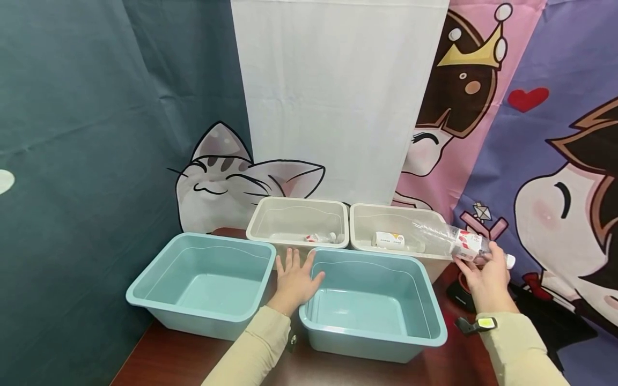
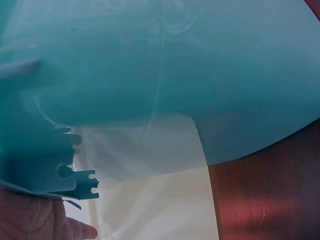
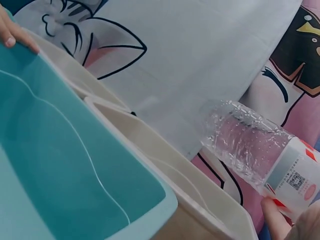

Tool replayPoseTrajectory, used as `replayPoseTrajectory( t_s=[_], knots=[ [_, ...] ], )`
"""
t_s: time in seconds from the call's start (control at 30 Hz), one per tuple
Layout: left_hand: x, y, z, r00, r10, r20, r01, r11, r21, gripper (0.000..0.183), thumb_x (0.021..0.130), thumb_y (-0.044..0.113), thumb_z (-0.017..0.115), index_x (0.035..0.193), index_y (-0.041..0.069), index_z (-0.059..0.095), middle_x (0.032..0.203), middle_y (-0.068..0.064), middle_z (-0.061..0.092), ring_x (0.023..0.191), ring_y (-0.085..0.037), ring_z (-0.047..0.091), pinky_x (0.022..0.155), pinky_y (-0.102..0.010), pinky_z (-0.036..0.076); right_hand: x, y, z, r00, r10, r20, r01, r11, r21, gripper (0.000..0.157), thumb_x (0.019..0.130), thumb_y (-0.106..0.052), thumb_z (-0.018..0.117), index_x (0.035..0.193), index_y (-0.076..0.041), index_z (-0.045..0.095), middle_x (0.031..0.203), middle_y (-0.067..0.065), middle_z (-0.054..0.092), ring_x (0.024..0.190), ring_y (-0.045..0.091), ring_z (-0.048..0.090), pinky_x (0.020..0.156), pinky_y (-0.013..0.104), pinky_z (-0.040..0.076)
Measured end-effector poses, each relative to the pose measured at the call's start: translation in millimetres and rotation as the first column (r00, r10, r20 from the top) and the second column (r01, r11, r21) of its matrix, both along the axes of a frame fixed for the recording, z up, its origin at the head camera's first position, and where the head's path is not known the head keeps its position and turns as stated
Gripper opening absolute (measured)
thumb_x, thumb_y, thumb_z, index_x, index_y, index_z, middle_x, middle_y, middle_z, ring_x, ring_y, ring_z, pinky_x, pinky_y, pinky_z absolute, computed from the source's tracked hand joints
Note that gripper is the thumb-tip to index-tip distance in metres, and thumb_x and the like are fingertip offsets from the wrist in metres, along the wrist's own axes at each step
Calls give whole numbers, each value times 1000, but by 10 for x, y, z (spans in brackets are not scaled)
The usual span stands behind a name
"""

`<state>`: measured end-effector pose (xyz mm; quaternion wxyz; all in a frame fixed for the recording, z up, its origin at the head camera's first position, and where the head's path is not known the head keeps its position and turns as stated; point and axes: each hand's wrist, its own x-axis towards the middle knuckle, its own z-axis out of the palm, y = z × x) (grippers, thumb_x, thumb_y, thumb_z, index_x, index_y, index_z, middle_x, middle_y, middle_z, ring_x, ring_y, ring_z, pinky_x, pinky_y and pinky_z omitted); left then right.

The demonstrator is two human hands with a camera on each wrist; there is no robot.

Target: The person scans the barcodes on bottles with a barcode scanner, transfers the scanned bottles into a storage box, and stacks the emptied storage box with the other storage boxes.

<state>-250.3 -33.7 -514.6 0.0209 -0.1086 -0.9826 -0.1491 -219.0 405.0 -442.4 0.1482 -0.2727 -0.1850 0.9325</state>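
Note:
My right hand (image 1: 487, 279) grips a large clear plastic bottle (image 1: 432, 236) near its neck. It has a red-and-white label and a white cap. The bottle lies nearly level over the right beige bin (image 1: 396, 209), its base pointing left; the right wrist view shows the bottle (image 3: 245, 142) well above that bin's rim. My left hand (image 1: 295, 284) has its fingers straight and spread at the left rim of the right blue bin (image 1: 367, 340). In the right wrist view, the left hand's fingers (image 3: 17, 35) touch that bin's corner.
Beside it stands another blue bin (image 1: 203, 321). Behind, the left beige bin (image 1: 296, 201) contains a small bottle (image 1: 318, 237), and the right beige bin holds a white-labelled bottle (image 1: 388, 240). All stand on a reddish-brown table (image 1: 159, 359) before a printed curtain (image 1: 333, 107).

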Motion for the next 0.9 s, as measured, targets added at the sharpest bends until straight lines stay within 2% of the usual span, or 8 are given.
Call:
replayPoseTrajectory(
  t_s=[0.13,0.27,0.37,0.5,0.6,0.9],
  knots=[
    [-4,5,-2,1000,-1,-4,1,1000,-5,72,100,64,37,161,27,29,163,-26,23,154,-42,4,119,-65,-5,-80,-26,38,997,75,2,-75,997,-21,61,93,-24,74,131,-38,28,134,-12,35,130,13,44,115,47,27],
    [0,6,2,1000,-1,-6,1,1000,-1,72,100,64,38,161,27,30,163,-26,24,154,-42,5,119,-65,-5,-155,-79,62,991,135,-7,-135,990,-43,54,94,-24,73,126,-31,31,134,-13,33,127,12,46,115,45,28],
    [2,6,5,1000,1,-5,-1,1000,-4,72,100,64,37,161,27,30,163,-26,24,154,-42,5,119,-65,-5,-225,-142,75,987,164,-5,-164,987,3,51,94,-24,72,125,-26,31,134,-13,27,125,12,45,115,45,28],
    [10,7,14,1000,0,-7,0,1000,2,71,100,64,38,161,27,31,163,-26,24,154,-42,5,119,-65,-4,-317,-240,93,982,186,35,-188,978,84,70,95,-28,71,145,-32,22,136,-14,19,130,11,35,115,43,29],
    [17,8,18,1000,2,-7,-2,1000,7,71,100,64,39,160,27,32,163,-26,24,154,-42,5,119,-65,-4,-372,-320,105,978,198,72,-206,971,121,86,95,-31,71,157,-36,12,140,-14,20,131,12,31,115,43,29],
    [9,13,2,1000,9,0,-9,1000,-9,72,100,65,37,161,28,30,163,-25,23,155,-42,4,119,-65,-5,-510,-569,133,969,229,97,-242,959,151,88,97,-34,68,160,-39,8,161,-13,4,142,13,20,116,42,31]
  ],
)
